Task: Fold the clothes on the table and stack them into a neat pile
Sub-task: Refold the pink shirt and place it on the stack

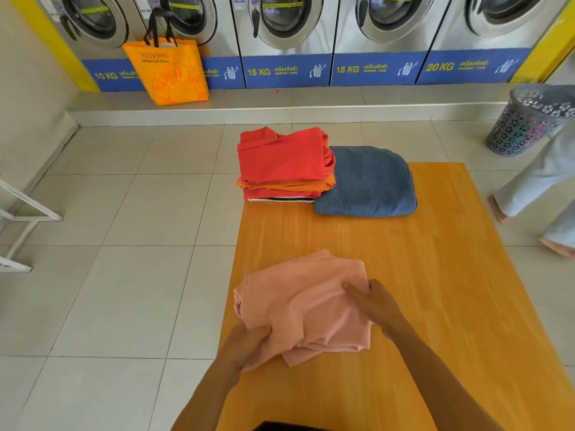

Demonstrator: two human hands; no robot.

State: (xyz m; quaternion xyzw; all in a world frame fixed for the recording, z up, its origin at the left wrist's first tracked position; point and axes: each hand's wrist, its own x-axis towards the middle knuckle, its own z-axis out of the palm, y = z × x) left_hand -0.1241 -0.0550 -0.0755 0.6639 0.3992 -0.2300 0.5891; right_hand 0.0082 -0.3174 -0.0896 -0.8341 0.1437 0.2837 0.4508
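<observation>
A folded pink garment (298,303) lies near the front left of the wooden table (435,275). My left hand (245,346) grips its near left corner, fingers curled under the cloth. My right hand (373,303) holds its right side, thumb on top of the fabric. At the table's far left corner stands a pile of folded clothes with a red garment (283,160) on top and orange and striped layers beneath. A folded blue towel (367,181) lies right beside that pile.
The table's left edge runs along a tiled floor. An orange bag (168,73) stands on the step before a row of washing machines (286,23). A grey laundry basket (532,119) stands at the far right, and a person's legs (535,188) are next to the table's right side.
</observation>
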